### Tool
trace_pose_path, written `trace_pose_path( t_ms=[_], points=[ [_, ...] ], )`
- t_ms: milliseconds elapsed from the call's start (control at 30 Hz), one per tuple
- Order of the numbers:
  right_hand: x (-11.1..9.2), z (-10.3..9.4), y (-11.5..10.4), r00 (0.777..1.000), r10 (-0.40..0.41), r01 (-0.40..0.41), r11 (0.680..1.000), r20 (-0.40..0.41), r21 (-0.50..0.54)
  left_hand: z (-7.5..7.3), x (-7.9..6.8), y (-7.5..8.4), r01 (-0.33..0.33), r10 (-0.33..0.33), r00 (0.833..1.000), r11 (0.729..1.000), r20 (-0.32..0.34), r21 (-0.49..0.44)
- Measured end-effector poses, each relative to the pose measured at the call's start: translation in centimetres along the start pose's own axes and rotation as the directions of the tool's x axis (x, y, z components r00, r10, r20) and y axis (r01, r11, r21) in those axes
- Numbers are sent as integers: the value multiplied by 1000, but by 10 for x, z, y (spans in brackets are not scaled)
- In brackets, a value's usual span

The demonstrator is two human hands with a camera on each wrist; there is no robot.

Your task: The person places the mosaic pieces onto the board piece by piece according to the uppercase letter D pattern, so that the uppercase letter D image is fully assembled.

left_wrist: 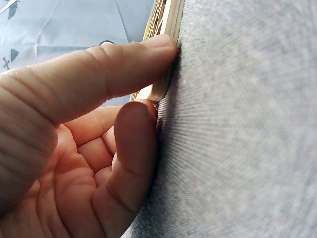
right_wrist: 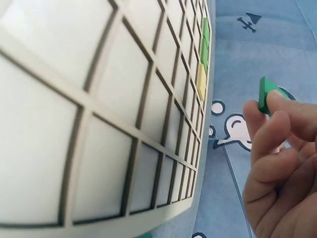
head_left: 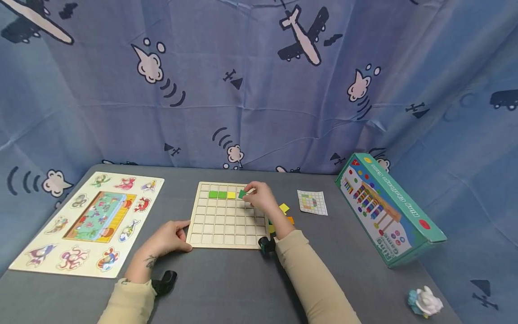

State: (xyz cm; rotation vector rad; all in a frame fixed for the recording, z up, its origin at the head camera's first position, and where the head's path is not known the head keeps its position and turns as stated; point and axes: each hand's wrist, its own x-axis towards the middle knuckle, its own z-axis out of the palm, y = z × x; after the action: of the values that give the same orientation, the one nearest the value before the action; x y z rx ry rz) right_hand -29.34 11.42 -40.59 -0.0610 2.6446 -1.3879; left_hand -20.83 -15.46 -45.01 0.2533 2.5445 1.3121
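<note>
A wooden grid board (head_left: 219,220) lies flat on the grey table, with two green tiles (head_left: 217,195) and a yellow tile (head_left: 231,195) side by side in its second row from the top. Thumb and fingers of my left hand (head_left: 169,238) hold the board's near left corner; the left wrist view shows the thumb along the edge (left_wrist: 171,29). Between thumb and fingertip, my right hand (head_left: 261,198) pinches a green tile (right_wrist: 267,94), tilted and raised above the board, right of the yellow tile. Loose yellow tiles (head_left: 284,208) and orange ones (head_left: 290,220) lie partly behind my right wrist.
A printed pattern card (head_left: 312,202) lies to the right of the board. Farther right stands a green game box (head_left: 392,211), with a small white and blue figure (head_left: 425,301) nearer me. A sea-animal puzzle board (head_left: 87,225) lies on the left. A blue curtain hangs behind.
</note>
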Motion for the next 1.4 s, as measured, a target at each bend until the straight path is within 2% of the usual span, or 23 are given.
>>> trace_pose_path(
  t_ms=[333,667,933,1233,1400],
  points=[
    [1,7,0,998,12,-7,996,57,-93,0,2,0,17,-17,1000,1000,-4,14],
    [3,8,4,997,58,-51,988,48,-144,1,1,0,17,-17,1000,1000,-5,23],
    [3,9,7,993,99,-89,987,71,-136,1,1,-1,14,-14,1000,999,-8,29],
    [8,16,11,993,100,-92,987,56,-128,1,1,0,16,-15,1000,999,-6,28],
    [14,18,10,990,128,-121,987,58,-109,1,1,0,19,-18,1000,1000,-4,26]
  ],
)
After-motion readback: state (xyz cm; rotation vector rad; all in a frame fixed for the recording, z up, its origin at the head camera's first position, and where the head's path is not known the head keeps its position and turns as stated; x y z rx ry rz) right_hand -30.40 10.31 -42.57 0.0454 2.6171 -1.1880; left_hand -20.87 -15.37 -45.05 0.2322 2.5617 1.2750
